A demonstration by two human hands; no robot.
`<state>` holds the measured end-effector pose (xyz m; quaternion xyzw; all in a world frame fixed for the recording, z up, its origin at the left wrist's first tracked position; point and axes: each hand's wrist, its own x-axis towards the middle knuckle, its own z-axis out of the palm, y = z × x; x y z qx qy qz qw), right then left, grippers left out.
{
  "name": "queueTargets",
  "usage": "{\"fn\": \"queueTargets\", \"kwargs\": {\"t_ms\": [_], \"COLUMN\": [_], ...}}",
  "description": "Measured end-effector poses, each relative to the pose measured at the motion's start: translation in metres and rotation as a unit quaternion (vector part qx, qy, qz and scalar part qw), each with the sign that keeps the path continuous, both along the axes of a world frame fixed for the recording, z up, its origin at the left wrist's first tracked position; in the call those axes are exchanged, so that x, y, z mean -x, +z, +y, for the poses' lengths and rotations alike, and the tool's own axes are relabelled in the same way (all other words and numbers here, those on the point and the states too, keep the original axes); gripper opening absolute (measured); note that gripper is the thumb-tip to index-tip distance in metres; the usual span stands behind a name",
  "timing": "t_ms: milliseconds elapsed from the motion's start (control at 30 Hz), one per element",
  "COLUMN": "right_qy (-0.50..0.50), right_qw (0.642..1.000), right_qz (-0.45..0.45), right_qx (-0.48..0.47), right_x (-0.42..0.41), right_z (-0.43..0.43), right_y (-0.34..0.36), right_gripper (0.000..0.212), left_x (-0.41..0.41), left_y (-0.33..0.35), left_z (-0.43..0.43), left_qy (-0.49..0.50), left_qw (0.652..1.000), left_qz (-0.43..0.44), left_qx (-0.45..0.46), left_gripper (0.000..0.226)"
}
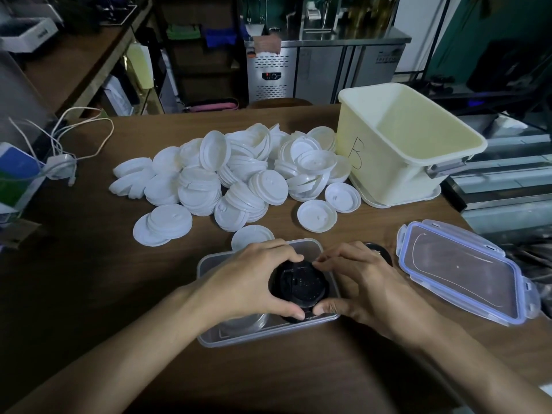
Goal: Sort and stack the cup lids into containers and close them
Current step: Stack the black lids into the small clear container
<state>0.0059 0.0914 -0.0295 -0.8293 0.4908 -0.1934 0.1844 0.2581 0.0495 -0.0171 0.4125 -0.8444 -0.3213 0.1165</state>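
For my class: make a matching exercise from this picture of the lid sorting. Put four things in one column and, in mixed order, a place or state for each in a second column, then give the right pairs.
Things
1. black lids
2. white lids
3. cream bin
4. blue-rimmed lid

Places or states
A. lying flat on the table, to the right of the hands
B. heaped loose in the middle of the table
C. held by both hands over the clear container
D. standing open at the far right, marked with a letter B

Pairs: 1-C, 2-B, 3-D, 4-A
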Motion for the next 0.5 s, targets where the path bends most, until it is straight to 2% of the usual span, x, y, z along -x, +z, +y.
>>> {"fn": "queueTargets", "kwargs": {"t_ms": [200,333,433,500], "right_qy": [0.008,-0.041,-0.114,-0.156], "right_qw": [0.998,0.996,0.992,0.988], "right_qz": [-0.049,-0.078,-0.046,0.015], "right_qx": [-0.032,-0.027,-0.005,-0.006], "right_x": [0.008,0.024,0.045,0.057], "right_z": [0.007,0.010,0.001,-0.007], "right_y": [0.011,0.020,0.010,-0.001], "right_gripper": [0.062,0.053,0.053,0.063], "left_x": [-0.003,-0.006,-0.007,-0.006], "left_y": [0.001,0.005,0.007,0.008], "left_z": [0.005,0.004,0.000,-0.003], "left_qy": [-0.010,-0.020,-0.025,-0.025], "left_qw": [1.000,0.999,0.999,0.999], "left_qz": [-0.003,-0.017,-0.010,-0.005], "left_qx": [0.022,0.040,0.032,0.026], "left_gripper": [0.082,0.085,0.081,0.078]}}
